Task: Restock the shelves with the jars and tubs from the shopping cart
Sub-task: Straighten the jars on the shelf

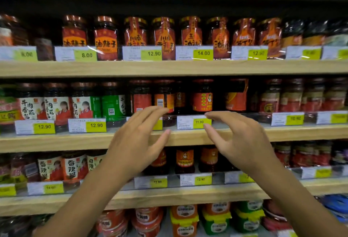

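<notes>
Bright, even store light falls from above onto the shelf edge (188, 67) — the recess over the top-row jars (163, 35) sits in deep shadow. Labels near that edge's centre read sharply, while its far ends smear — wide-angle bowing curves the boards.

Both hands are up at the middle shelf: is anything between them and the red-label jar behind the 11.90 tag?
Yes. A clear plastic rail carrying the 11.90 tag runs along the shelf edge in front of the red-label jar. The left hand and right hand are both empty.
</notes>
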`<state>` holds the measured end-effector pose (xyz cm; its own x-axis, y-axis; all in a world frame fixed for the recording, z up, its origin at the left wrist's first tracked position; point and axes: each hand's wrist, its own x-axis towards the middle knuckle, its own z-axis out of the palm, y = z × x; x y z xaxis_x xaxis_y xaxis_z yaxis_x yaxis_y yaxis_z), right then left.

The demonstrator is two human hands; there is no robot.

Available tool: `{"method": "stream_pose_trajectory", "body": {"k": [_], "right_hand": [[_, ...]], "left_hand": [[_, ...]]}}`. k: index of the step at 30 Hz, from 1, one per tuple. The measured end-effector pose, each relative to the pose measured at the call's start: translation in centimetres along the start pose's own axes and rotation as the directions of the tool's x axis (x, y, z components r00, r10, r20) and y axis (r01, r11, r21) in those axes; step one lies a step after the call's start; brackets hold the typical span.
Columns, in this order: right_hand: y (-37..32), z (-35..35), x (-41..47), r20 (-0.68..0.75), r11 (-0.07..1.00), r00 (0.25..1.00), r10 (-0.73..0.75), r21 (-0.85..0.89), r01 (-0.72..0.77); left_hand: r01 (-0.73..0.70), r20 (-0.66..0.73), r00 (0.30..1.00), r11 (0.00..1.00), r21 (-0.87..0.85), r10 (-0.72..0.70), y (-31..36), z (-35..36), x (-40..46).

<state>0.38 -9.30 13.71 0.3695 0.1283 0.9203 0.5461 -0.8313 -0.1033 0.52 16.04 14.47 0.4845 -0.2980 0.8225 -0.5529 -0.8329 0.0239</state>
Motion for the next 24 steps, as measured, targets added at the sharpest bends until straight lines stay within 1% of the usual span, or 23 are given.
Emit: {"method": "stream_pose_trajectory", "body": {"k": [3,7,10,12,15,18,21,24], "right_hand": [[1.0,-0.1,1.6,0.053,0.998,0.998,0.046,-0.044,-0.044],[2.6,-0.5,2.7,0.102,0.982,0.985,0.140,-0.139,-0.125],[4.1,-0.7,3.3,0.124,0.969,0.973,0.196,-0.177,-0.172],[5.5,-1.1,3.7,0.096,0.955,0.969,0.226,-0.220,-0.201],[7.4,-2.2,4.4,0.042,0.928,0.952,0.302,-0.240,-0.284],[9.2,-2.8,5.0,0.024,0.895,0.920,0.391,-0.245,-0.374],[10.4,-2.6,5.8,0.064,0.862,0.889,0.454,-0.283,-0.420],[10.6,-2.1,6.6,0.131,0.836,0.851,0.508,-0.311,-0.452]], "left_hand": [[0.002,0.048,0.999,0.999,0.055,-0.004,0.1,0.7,1.6],[-0.027,0.064,0.998,0.996,0.080,0.022,0.4,1.4,2.5],[-0.041,0.093,0.995,0.998,0.052,0.036,1.5,2.2,3.7],[-0.026,0.126,0.992,0.999,0.020,0.023,2.5,3.1,4.8],[0.067,0.145,0.987,0.997,0.047,-0.074,4.0,4.3,6.7],[0.187,0.112,0.974,0.979,0.082,-0.196,5.1,5.2,8.4],[0.275,0.103,0.954,0.958,0.086,-0.283,5.7,6.0,9.8],[0.342,0.145,0.925,0.935,0.092,-0.352,5.8,7.1,10.9]]}}
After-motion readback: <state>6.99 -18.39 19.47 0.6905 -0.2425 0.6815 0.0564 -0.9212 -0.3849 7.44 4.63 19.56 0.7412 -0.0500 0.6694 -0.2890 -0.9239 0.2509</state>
